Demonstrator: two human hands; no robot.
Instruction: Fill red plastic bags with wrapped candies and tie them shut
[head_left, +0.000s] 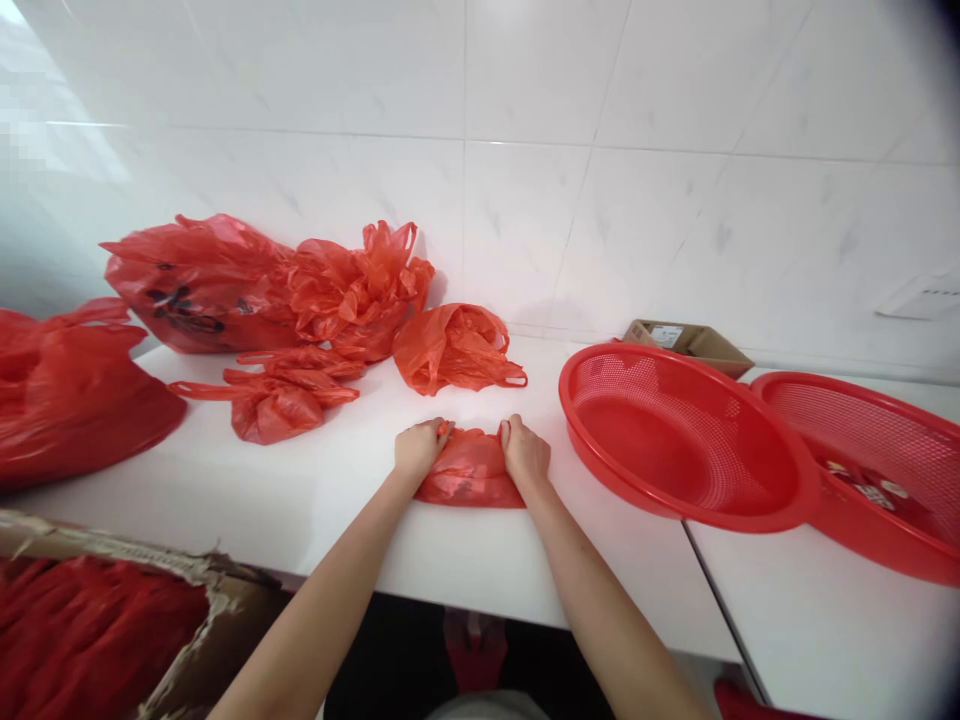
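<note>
A small red plastic bag (469, 470) lies flattened on the white counter (315, 500) in front of me. My left hand (420, 447) is closed on the bag's left top edge. My right hand (524, 452) is closed on its right top edge. Both hands pinch the plastic and rest on the counter. Just beyond them sits a crumpled red bag (454, 348).
Several more red plastic bags lie at the back left (225, 285) and far left (71, 395). Two red mesh baskets (679, 435) (885, 470) stand to the right, a small cardboard box (690, 342) behind them. A torn carton (97, 620) of red material is at lower left.
</note>
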